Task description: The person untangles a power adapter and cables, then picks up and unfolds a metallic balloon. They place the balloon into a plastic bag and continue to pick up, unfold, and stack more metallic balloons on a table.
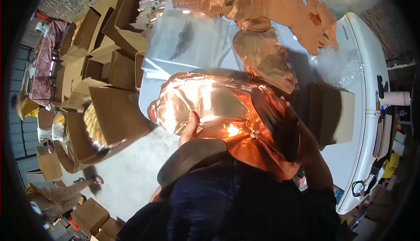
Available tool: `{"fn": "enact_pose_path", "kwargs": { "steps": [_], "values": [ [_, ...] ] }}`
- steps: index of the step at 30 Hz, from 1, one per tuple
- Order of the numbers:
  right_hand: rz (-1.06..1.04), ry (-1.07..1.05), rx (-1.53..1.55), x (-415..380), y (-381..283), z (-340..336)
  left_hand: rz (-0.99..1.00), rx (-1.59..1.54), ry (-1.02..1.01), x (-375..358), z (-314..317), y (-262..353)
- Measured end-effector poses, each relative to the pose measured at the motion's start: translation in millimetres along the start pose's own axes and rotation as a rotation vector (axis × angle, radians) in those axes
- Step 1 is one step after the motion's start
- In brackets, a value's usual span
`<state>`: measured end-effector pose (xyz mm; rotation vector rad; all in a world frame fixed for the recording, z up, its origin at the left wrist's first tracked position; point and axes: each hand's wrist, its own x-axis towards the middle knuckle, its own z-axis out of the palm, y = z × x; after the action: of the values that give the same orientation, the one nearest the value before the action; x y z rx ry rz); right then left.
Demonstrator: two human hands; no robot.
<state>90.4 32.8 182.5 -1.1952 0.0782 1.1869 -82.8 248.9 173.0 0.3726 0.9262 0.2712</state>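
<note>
A large shiny copper foil bundle [210,103] lies across the near edge of the white table, in front of my body. My left hand [190,129] presses on its near side, the thumb raised over the foil and the other fingers hidden. My right hand [291,114] is at the bundle's right end, partly covered by dark, shadowed foil; its fingertips show near the foil's edge, and their grip is unclear. Gathered foil hangs below the bundle toward my lap. Just beyond it lies a flat copper foil piece [264,59].
Clear plastic sheets [188,44] and more copper foil [280,5] cover the far side. A cardboard box [332,114] stands at right beside a white appliance [367,66]. Open cartons [118,114] line the left. Another person's leg [85,184] shows at lower left.
</note>
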Motion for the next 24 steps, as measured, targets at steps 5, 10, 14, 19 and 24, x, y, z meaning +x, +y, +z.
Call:
{"fn": "enact_pose_path", "kwargs": {
  "steps": [5,10,14,19,24],
  "values": [
    [0.043,-0.077,0.087,-15.0,-2.3,-1.9,0.005,0.036,0.087,-22.0,-4.0,-0.3],
    [0.189,-0.139,-0.009,-36.6,-45.0,31.8,0.025,0.059,0.054,-13.9,-28.5,-12.9],
    [0.265,-0.146,-0.141,-19.2,-39.4,23.1,-0.033,0.0,0.029,-1.8,-47.4,-21.6],
    [0.367,-0.019,0.135,-5.8,-22.4,25.4,-0.133,-0.102,0.013,-14.7,-41.3,-15.6],
    [0.371,0.124,0.123,2.7,10.4,-8.1,-0.118,-0.062,0.061,-15.6,-49.3,-9.2]
  ]
}}
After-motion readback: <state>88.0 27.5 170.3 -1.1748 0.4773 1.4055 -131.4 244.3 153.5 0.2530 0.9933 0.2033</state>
